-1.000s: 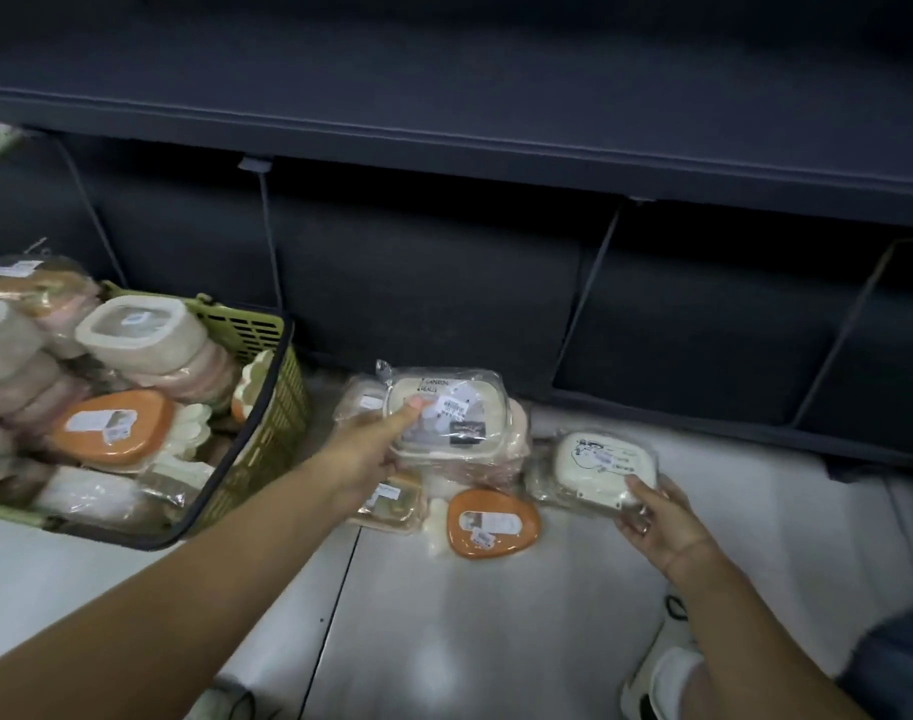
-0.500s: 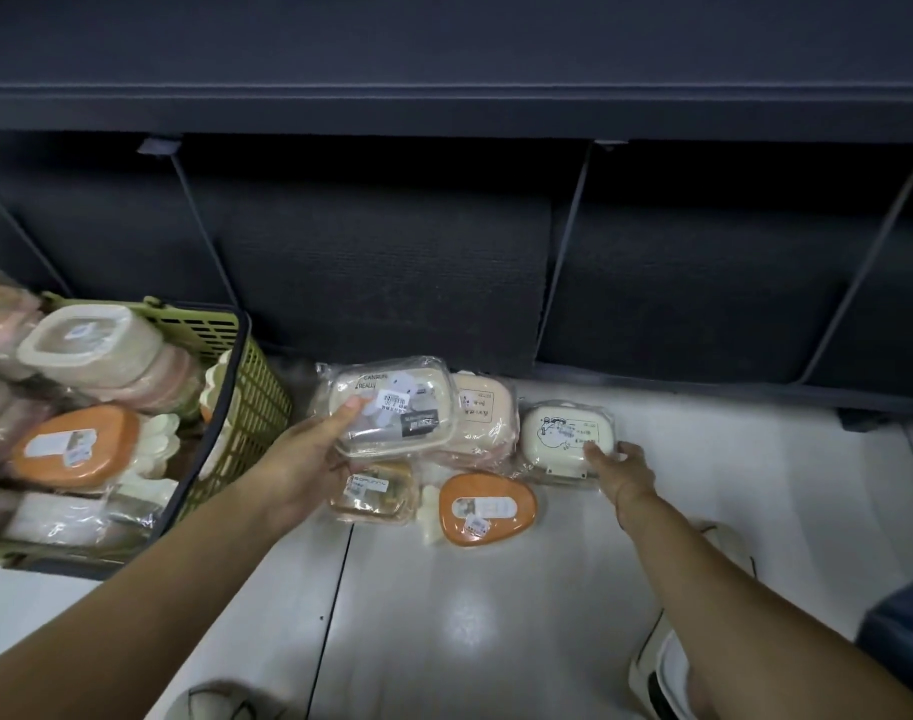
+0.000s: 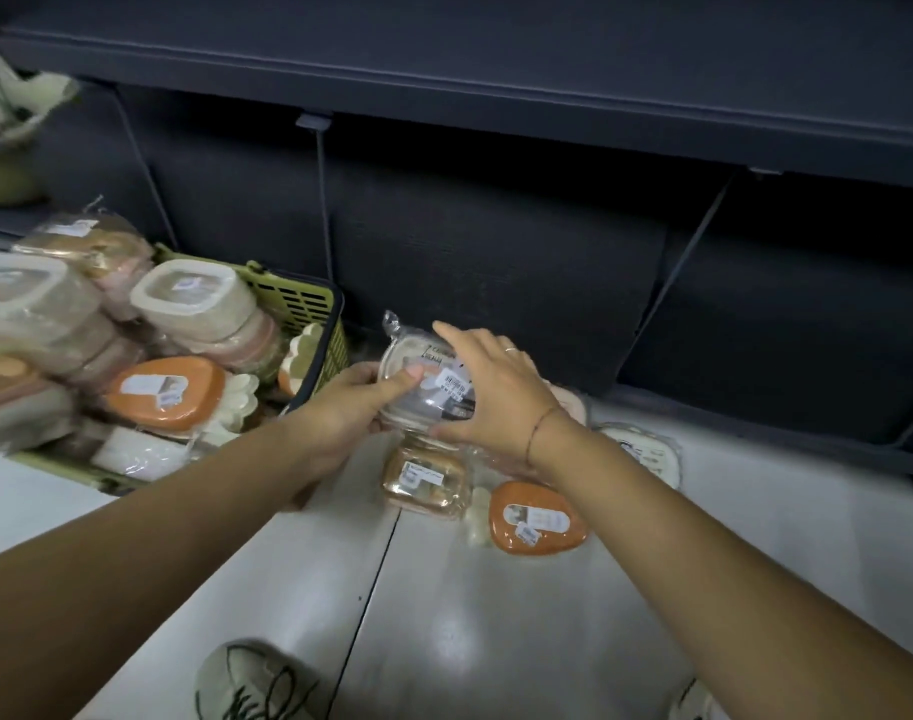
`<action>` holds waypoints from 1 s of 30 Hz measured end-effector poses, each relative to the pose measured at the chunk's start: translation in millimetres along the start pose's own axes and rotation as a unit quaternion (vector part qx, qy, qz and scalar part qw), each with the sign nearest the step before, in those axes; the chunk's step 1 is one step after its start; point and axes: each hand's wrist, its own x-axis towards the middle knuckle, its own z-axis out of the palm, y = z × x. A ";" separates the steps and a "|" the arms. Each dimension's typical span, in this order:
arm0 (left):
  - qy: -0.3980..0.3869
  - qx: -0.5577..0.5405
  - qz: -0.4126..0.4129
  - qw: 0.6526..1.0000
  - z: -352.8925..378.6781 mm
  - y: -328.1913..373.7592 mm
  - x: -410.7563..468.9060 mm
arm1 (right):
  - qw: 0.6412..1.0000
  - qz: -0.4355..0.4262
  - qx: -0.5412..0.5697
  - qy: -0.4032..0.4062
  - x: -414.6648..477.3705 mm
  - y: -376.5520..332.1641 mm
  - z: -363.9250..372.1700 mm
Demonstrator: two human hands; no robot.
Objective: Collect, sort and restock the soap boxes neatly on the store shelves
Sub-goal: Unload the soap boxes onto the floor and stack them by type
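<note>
I see wrapped soap box (image 3: 423, 392) between both hands, left hand (image 3: 347, 410) pinching its left edge, right hand (image 3: 493, 394) spread over top, barcode sticker (image 3: 455, 381) showing, print unreadable

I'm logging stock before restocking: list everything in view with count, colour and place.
wrapped soap box: one, cream, held above the floor pile
tan soap box: one, floor, beneath the hands
orange soap box: one, floor, right of the tan one
cream soap box: one, floor, furthest right
basket: one, green with dark rim, left
basket soap boxes: several, cream, pink, one orange, piled inside
shelf: dark, behind
shoes: two, pale, bottom edge
left hand: grips the wrapped soap box
right hand: laid over it
</note>
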 end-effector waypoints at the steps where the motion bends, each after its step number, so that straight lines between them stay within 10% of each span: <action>1: 0.024 0.034 0.024 0.999 -5.9 0.0 -1.8 | 1.000 0.001 -0.001 0.002 11.1 -0.5 2.5; 6: 0.196 0.505 0.154 0.826 -71.4 -38.4 -0.5 | 0.998 0.056 -0.005 0.017 61.0 10.6 13.8; 25: 0.075 0.559 0.114 0.818 -106.9 -86.7 1.3 | 0.977 0.134 -0.149 -0.071 79.7 2.8 61.1; 30: 0.141 0.564 0.277 0.765 -167.5 -32.5 -30.2 | 0.997 0.051 -0.026 0.049 112.3 -60.7 43.0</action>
